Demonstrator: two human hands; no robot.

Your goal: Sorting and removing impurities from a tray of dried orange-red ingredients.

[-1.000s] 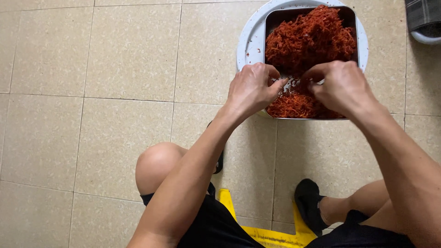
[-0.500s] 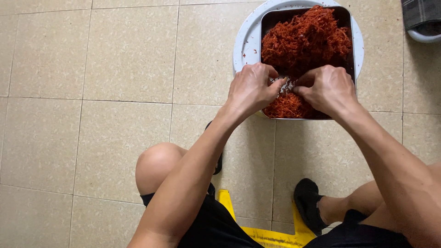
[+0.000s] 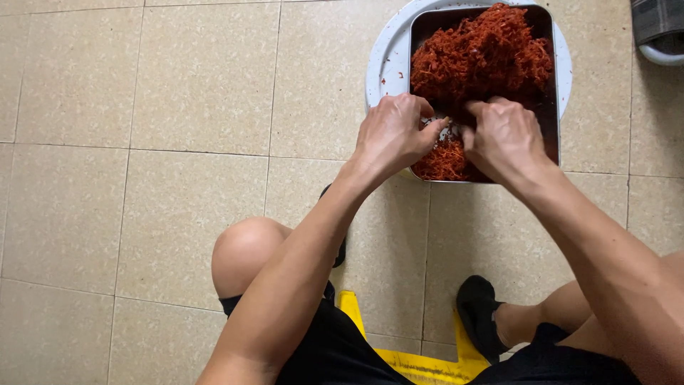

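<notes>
A rectangular metal tray sits on a round white plate on the tiled floor. It is heaped with red shredded strands. My left hand and my right hand meet over the tray's near end, fingers curled and pinching a small clump of the red strands between them. The fingertips are partly hidden in the pile.
Beige floor tiles surround the plate. My bare knee, a dark shoe and the yellow stool I sit on lie below. A grey object stands at the top right corner.
Both hands have slid slightly toward the tray's middle, kneading the strands. The view has shifted a little, so the tray sits higher in the picture.
</notes>
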